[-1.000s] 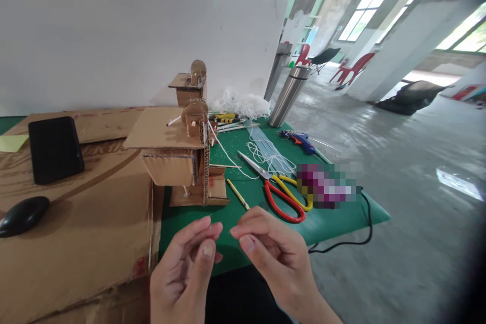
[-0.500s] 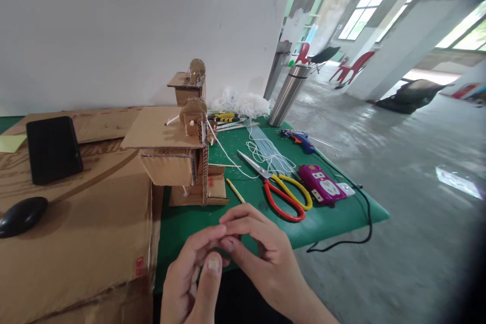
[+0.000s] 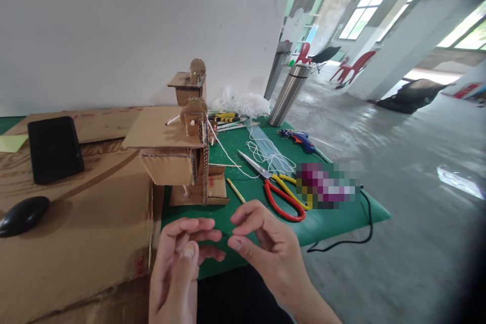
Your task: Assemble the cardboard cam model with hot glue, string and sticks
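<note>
My left hand [image 3: 178, 266] hovers at the table's front edge, fingers curved and apart, with nothing in it. Facing it across a small gap is my right hand [image 3: 273, 255], its thumb and fingertips slightly parted and nothing visible between them. Just beyond the hands stands a cardboard model [image 3: 170, 167] with a round cardboard wheel on top and a white string [image 3: 224, 151] trailing from it. A short thin stick [image 3: 236, 191] lies near my right fingertips. Scissors [image 3: 284, 201] with one red and one yellow handle rest past my right hand, blades half apart.
Clear glue sticks [image 3: 266, 148], a blue glue gun [image 3: 301, 140] and a blurred-out purple item [image 3: 322, 185] lie on the green mat at right. A steel flask [image 3: 290, 95] stands behind. Left, on cardboard, are a black tablet-like slab [image 3: 55, 151] and a mouse [image 3: 25, 216].
My hands, whose fingertips met half a second ago, have drawn apart. The left moved left and its fingers spread; the right moved slightly right. The model and tools stay where they were.
</note>
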`<state>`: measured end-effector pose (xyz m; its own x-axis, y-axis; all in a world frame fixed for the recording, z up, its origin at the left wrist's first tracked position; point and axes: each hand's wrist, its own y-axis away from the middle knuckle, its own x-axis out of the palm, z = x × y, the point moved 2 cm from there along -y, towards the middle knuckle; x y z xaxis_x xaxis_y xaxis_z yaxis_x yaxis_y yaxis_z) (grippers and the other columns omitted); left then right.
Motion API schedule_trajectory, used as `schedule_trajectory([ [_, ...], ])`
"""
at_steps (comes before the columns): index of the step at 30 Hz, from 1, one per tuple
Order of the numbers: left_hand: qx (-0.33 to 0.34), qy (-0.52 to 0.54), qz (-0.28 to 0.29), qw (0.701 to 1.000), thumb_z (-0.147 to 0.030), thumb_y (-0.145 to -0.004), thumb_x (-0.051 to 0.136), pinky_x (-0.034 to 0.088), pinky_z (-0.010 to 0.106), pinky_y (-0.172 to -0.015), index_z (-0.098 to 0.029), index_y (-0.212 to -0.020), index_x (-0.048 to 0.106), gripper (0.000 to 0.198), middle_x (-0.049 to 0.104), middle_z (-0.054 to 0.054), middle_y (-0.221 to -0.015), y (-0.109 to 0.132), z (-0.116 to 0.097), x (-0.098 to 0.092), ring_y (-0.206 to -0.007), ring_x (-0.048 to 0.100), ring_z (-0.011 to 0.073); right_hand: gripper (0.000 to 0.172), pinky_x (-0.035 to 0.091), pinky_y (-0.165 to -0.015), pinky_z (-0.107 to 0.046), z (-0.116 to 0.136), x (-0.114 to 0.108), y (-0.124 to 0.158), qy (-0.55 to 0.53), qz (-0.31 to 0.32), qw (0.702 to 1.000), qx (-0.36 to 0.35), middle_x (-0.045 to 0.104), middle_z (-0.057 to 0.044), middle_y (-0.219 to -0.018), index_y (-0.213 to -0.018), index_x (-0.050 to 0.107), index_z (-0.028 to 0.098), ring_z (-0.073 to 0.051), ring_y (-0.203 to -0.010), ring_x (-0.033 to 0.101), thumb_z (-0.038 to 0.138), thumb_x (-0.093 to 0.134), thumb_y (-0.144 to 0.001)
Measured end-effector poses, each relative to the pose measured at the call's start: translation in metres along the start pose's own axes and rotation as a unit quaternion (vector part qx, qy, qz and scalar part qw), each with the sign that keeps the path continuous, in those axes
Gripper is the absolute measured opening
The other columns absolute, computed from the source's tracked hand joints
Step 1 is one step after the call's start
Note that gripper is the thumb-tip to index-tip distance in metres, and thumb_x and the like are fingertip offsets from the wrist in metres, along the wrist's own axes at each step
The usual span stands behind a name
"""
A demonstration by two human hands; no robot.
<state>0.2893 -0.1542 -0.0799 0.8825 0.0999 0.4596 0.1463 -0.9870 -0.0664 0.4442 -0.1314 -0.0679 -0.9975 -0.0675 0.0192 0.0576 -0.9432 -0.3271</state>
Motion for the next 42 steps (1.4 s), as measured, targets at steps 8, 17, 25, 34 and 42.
schedule_trajectory([
  [8, 0.014, 0.003, -0.033, 0.999, -0.036, -0.091, 0.063, 0.061, 0.026, -0.067, -0.028, -0.098, 0.071, 0.013, 0.071, 0.002, -0.097, -0.003, -0.003, 0.002, -0.087, 0.069, 0.0183, 0.014, 0.046, -0.072, -0.025, -0.002, -0.001, -0.003, -0.055, -0.003, 0.998, 0.012, 0.068, -0.003, -0.092, -0.084, 0.070, 0.023, -0.015, -0.085, 0.060, 0.031, 0.064, -0.094],
  [17, 0.025, -0.009, -0.026, 0.999, -0.037, -0.091, 0.064, 0.059, 0.025, -0.063, -0.028, -0.098, 0.071, 0.013, 0.069, 0.002, -0.093, -0.001, -0.003, 0.003, -0.081, 0.065, 0.0171, 0.043, 0.043, -0.058, -0.024, -0.012, 0.002, -0.009, -0.253, -0.005, 0.964, 0.086, 0.049, 0.002, -0.060, -0.057, 0.055, 0.019, -0.012, -0.061, 0.051, 0.042, 0.063, -0.093],
  [25, -0.020, -0.012, 0.000, 1.000, -0.045, -0.088, 0.066, 0.056, 0.024, -0.064, -0.026, -0.093, 0.069, 0.020, 0.067, 0.002, -0.086, 0.005, -0.004, 0.017, -0.079, 0.061, 0.0170, 0.014, 0.049, -0.046, -0.017, -0.011, -0.001, -0.009, -0.385, 0.027, 0.910, 0.152, 0.070, 0.000, -0.068, -0.082, 0.080, 0.026, -0.012, -0.061, 0.064, 0.038, 0.084, -0.074],
  [34, -0.035, -0.033, -0.037, 0.998, -0.049, -0.085, 0.068, 0.053, 0.022, -0.064, -0.025, -0.089, 0.069, 0.025, 0.065, 0.001, -0.082, 0.009, -0.007, 0.028, -0.079, 0.059, 0.0159, 0.017, 0.052, -0.046, -0.014, -0.010, 0.000, -0.014, -0.422, -0.016, 0.896, 0.141, 0.065, 0.004, -0.064, -0.066, 0.072, 0.024, -0.008, -0.056, 0.058, 0.021, 0.089, -0.066],
  [42, -0.036, -0.030, -0.034, 0.998, -0.049, -0.085, 0.068, 0.051, 0.021, -0.064, -0.023, -0.087, 0.070, 0.026, 0.065, 0.001, -0.081, 0.011, -0.005, 0.032, -0.077, 0.059, 0.0145, 0.018, 0.058, -0.060, -0.019, -0.008, 0.000, -0.011, -0.393, 0.010, 0.900, 0.187, 0.077, -0.004, -0.081, -0.088, 0.080, 0.019, -0.012, -0.068, 0.070, 0.036, 0.074, -0.085],
])
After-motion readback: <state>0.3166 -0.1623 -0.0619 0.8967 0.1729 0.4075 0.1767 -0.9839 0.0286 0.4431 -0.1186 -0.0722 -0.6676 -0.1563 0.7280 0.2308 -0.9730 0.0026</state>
